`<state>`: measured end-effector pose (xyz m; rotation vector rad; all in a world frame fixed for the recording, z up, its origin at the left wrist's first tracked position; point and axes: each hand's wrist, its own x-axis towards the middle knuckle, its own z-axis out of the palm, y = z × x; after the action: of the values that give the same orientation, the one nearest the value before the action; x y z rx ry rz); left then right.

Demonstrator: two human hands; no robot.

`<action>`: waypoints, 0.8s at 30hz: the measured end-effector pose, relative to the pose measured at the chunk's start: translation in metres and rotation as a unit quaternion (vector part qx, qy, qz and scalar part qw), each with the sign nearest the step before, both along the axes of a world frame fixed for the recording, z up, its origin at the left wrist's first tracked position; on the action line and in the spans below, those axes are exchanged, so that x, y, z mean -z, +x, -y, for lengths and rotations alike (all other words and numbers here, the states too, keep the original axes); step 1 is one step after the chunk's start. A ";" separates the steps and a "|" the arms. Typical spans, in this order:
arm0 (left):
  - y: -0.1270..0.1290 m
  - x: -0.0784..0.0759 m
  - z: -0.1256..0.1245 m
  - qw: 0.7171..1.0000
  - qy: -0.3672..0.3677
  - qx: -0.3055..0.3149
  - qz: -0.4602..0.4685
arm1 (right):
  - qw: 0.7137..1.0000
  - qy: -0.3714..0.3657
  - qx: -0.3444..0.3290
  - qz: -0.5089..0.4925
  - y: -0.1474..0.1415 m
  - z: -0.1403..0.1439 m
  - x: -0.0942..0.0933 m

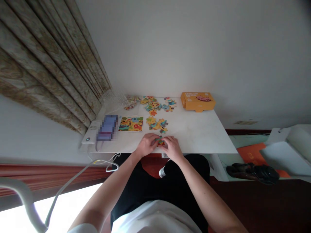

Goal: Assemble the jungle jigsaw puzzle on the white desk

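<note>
My left hand (146, 144) and my right hand (172, 146) meet at the near edge of the white table (199, 136). Between their fingertips they pinch small colourful puzzle pieces (159, 141); how the pieces join is hidden by the fingers. Just beyond the hands lies a partly joined cluster of pieces (157, 124). To its left sits a printed picture card (131, 124) with cartoon animals. More loose pieces (155, 104) are spread along the far side of the table.
An orange puzzle box (198, 101) stands at the table's far right corner. A blurred phone (107, 128) and a white device (91, 136) with cables lie at the left edge. Curtains hang at left. Dark shoes (252, 171) rest on the floor at right.
</note>
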<state>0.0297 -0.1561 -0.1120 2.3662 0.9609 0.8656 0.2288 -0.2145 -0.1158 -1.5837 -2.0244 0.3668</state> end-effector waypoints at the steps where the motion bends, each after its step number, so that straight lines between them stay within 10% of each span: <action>1: -0.008 -0.002 0.002 1.000 0.006 0.003 -0.014 | 1.000 0.000 -0.003 0.005 -0.008 -0.002 0.000; 11: -0.038 0.001 -0.001 0.995 0.045 -0.036 -0.087 | 0.993 0.030 0.004 -0.116 -0.015 -0.056 0.001; 14: -0.039 0.000 -0.003 0.996 0.038 -0.027 -0.077 | 0.994 0.064 0.075 -0.057 -0.002 -0.072 0.002; 24: -0.039 -0.007 0.001 0.997 0.024 -0.009 -0.073 | 0.995 0.022 -0.012 0.099 -0.009 -0.103 0.010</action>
<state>-0.0091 -0.1575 -0.1054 2.4941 1.0302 0.7391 0.2196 -0.1119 -0.1255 -1.6260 -2.1846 0.1780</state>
